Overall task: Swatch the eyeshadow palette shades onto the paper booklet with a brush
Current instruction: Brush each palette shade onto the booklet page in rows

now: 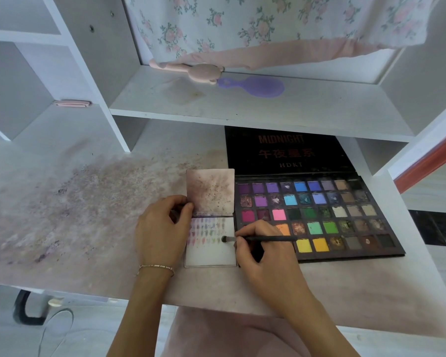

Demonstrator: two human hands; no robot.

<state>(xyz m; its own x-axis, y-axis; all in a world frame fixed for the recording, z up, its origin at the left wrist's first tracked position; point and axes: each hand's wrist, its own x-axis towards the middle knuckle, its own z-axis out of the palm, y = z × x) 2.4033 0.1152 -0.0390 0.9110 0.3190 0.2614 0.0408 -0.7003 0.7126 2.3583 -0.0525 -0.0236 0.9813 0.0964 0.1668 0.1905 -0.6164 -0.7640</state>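
My left hand (162, 228) pins the paper booklet (211, 249) flat on the surface just left of the eyeshadow palette (317, 217), fingers gripping its edge so it won't slide, while my right hand (264, 249) fingers pinch the brush (255, 238), tip on the page to lay colour

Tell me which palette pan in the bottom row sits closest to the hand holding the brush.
The bright yellow pan, the leftmost visible pan in the eyeshadow palette's bottom row, just right of the right hand; the orange-yellow pan lies farther right.

Home bedroom vanity: white desk (62, 215) with cubby shelves (242, 106), floral curtain (242, 24), purple hairbrush (255, 86), eyeshadow palette (319, 215).
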